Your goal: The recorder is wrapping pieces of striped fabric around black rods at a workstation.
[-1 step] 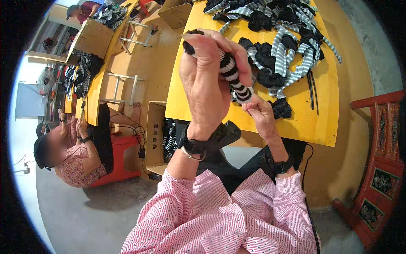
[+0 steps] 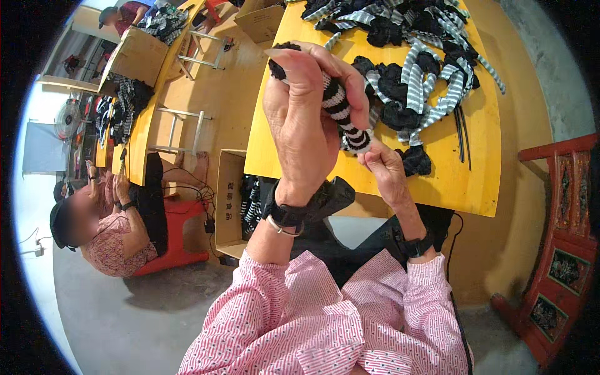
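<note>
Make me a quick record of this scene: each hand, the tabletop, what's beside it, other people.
Left hand: wrapped around a black-and-white striped knit piece
Right hand: pinching that piece's lower end
Tabletop: yellow table with a pile of grey-striped and black knitwear, two thin dark rods
Beside table: open cardboard box at left, red wooden furniture at right
Others: one person seated at left, another farther off

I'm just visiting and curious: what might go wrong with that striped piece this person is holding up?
The right grip seems to pinch only the lower end of the striped knit piece, so a hard pull might stretch it or slip free. The left grip wraps its upper part, perhaps squashing it. If set down on the yellow table, it might get mixed into the loose knit pile.
</note>
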Tool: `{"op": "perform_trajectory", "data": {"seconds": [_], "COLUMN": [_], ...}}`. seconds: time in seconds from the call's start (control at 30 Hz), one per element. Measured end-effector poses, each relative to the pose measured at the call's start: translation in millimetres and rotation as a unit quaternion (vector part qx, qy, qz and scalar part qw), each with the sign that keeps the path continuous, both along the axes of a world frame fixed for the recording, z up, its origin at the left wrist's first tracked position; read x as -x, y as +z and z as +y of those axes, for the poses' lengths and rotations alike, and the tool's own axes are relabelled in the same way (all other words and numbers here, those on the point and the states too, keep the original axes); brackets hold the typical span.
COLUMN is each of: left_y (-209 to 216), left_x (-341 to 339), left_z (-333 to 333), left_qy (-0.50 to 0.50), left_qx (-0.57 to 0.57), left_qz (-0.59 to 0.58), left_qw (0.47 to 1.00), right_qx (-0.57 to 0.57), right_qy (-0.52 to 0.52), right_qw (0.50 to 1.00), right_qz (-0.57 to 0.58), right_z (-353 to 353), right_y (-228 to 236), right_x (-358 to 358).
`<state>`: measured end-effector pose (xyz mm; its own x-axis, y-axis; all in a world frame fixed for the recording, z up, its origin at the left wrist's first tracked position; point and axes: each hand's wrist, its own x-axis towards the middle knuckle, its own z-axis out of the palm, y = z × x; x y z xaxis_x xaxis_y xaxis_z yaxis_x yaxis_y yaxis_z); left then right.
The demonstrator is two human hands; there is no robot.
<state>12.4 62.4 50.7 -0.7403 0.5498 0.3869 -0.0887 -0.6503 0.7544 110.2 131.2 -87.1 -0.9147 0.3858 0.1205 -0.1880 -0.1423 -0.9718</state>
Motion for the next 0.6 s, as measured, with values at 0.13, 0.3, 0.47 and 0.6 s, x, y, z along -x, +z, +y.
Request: {"op": "perform_trajectory", "data": {"seconds": [0.13, 0.3, 0.47, 0.6], "left_y": [-5, -27, -38, -40], "left_x": [4, -7, -3, -12], "left_z": [-2, 3, 1, -2], "left_qy": [0.031, 0.230, 0.245, 0.214], "left_qx": [0.080, 0.098, 0.137, 0.181], "left_qz": [0.073, 0.256, 0.330, 0.245], "left_qw": [0.994, 0.934, 0.901, 0.928], "right_qx": [0.003, -0.001, -0.041, -0.048], "right_qy": [-0.001, 0.004, -0.016, -0.019], "right_qw": [1.000, 0.999, 0.999, 0.999], "right_qz": [-0.006, -0.038, -0.002, -0.002], "right_z": [-1, -1, -2, -3], "right_y": [-2, 1, 3, -1], "right_x": [3, 0, 0, -1]}}
